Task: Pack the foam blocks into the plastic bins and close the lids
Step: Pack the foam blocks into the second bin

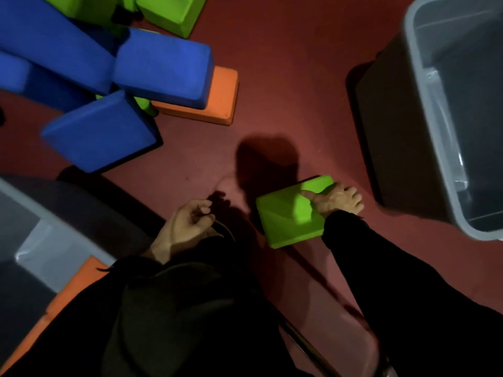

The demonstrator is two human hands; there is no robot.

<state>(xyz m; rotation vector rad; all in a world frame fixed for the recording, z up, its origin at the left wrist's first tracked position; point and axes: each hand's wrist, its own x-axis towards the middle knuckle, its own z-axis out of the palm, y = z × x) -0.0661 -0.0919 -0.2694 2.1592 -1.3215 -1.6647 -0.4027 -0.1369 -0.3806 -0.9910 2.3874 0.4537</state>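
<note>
Right hand [339,200] grips green foam block [288,216] at far-right end, thumb on top. Block on floor just left of grey bin [424,110], long axis near-left to far-right. Left hand [185,224] loosely curled, holding nothing.

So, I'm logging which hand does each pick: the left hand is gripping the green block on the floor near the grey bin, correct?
Not quite: it is the right hand gripping the green block near the grey bin, as the head view shows. The left hand holds no block.
</note>
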